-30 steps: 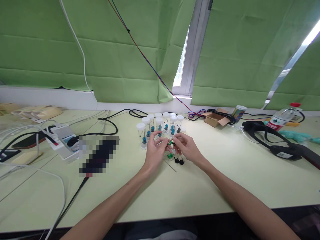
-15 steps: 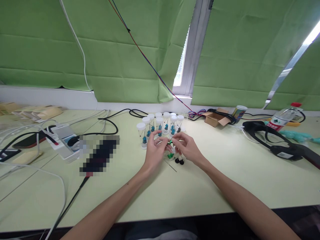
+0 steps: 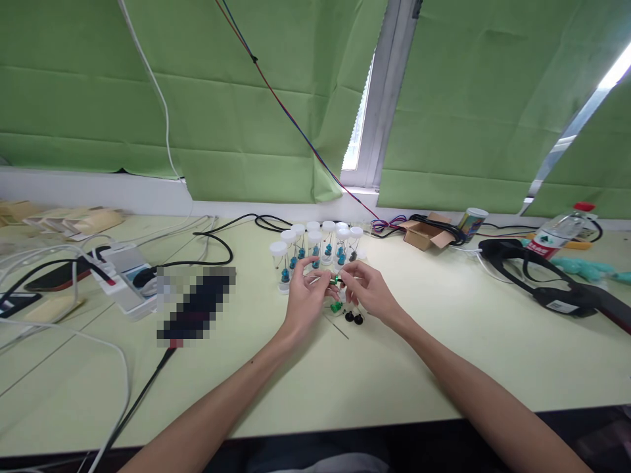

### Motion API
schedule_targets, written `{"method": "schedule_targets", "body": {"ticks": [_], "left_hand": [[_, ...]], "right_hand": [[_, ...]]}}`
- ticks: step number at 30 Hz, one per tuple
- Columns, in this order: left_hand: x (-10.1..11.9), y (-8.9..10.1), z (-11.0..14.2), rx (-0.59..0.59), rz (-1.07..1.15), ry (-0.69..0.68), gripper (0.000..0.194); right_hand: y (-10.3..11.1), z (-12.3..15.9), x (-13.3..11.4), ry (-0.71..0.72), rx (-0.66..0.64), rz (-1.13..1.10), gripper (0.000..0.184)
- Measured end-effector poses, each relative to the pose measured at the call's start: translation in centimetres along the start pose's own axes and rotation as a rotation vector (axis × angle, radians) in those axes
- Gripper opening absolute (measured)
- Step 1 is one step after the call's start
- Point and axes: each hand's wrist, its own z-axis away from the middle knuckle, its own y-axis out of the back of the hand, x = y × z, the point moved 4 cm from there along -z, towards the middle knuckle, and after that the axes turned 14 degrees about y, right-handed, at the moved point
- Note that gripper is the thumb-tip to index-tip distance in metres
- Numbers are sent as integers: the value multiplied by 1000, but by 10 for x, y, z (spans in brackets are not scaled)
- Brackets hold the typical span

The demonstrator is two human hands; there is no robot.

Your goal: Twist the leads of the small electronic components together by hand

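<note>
Both hands meet above the pale green table (image 3: pixel 424 368), just in front of a cluster of clear vials (image 3: pixel 315 248) with white caps and blue parts inside. My left hand (image 3: pixel 305 299) pinches a thin metal pin near a small green part (image 3: pixel 335 280). My right hand (image 3: pixel 367 292) pinches the same small green part from the right. Under the hands lie another green part (image 3: pixel 336 307), two small black parts (image 3: pixel 353 318) and a loose thin pin (image 3: pixel 339 328).
A power strip (image 3: pixel 121 279) with cables and a phone (image 3: pixel 54 279) sit at the left. A small cardboard box (image 3: pixel 422 233), a can (image 3: pixel 472 222), a black headset (image 3: pixel 552 279) and a plastic bottle (image 3: pixel 559 233) are at the right. Green blinds hang behind.
</note>
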Motion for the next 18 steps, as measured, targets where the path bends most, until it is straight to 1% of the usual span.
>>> {"method": "schedule_targets", "body": {"ticks": [10,18], "left_hand": [[0,0,1,-2,-13,-7,43],[0,-1,2,-7,-19,2,42]], "right_hand": [[0,1,-7,15,6,-13,37],[0,0,-5,21,11,-7,36]]}}
